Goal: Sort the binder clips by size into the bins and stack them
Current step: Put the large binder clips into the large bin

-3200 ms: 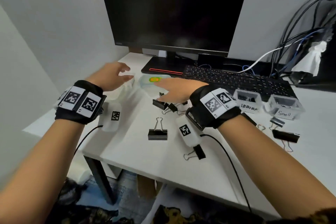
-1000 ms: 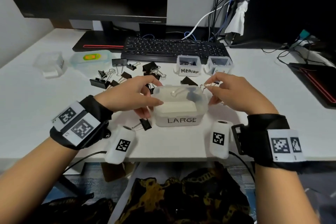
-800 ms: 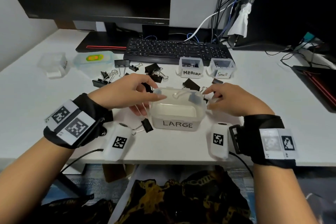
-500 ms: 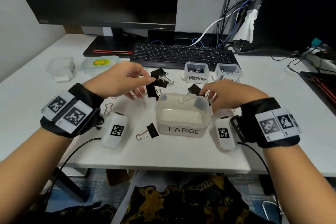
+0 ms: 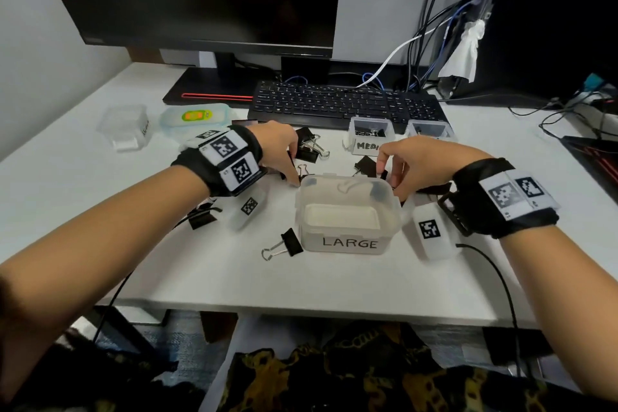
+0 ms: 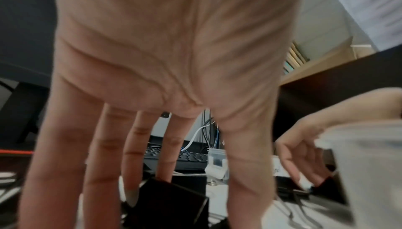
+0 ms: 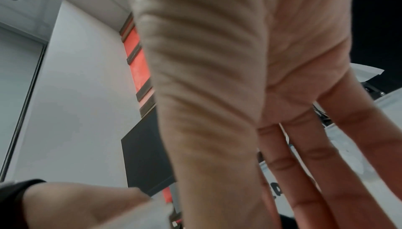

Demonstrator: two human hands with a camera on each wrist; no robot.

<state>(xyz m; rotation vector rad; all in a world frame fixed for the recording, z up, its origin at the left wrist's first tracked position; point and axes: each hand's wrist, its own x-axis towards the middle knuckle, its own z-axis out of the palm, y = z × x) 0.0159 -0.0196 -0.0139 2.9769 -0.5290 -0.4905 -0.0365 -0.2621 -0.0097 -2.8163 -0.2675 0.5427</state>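
A translucent bin marked LARGE (image 5: pixel 347 242) stands at the desk's front middle. Its inside shows no clip I can make out. My left hand (image 5: pixel 288 166) reaches down just left of the bin. In the left wrist view its nearly straight fingers (image 6: pixel 132 177) and thumb straddle a large black binder clip (image 6: pixel 172 203) and touch it. My right hand (image 5: pixel 389 174) is behind the bin's far right corner, fingertips pinching a black clip (image 5: pixel 368 165), also seen as the black clip (image 6: pixel 304 188). The MEDIUM bin (image 5: pixel 363 145) and the small bin (image 5: pixel 431 129) stand behind, with clips inside the MEDIUM one.
Loose black clips lie around: a small clip (image 5: pixel 284 244) left of the LARGE bin, large clips (image 5: pixel 309 147) behind my left hand, another clip (image 5: pixel 200 216) under my left wrist. A keyboard (image 5: pixel 344 104), monitor, cables, a lidded container (image 5: pixel 195 115) and an empty tub (image 5: pixel 125 125) stand behind.
My left hand left the LARGE bin's rim, moved back and left, and dropped onto the clips. My right hand stayed behind the bin's right corner and lowered its fingertips onto a clip.
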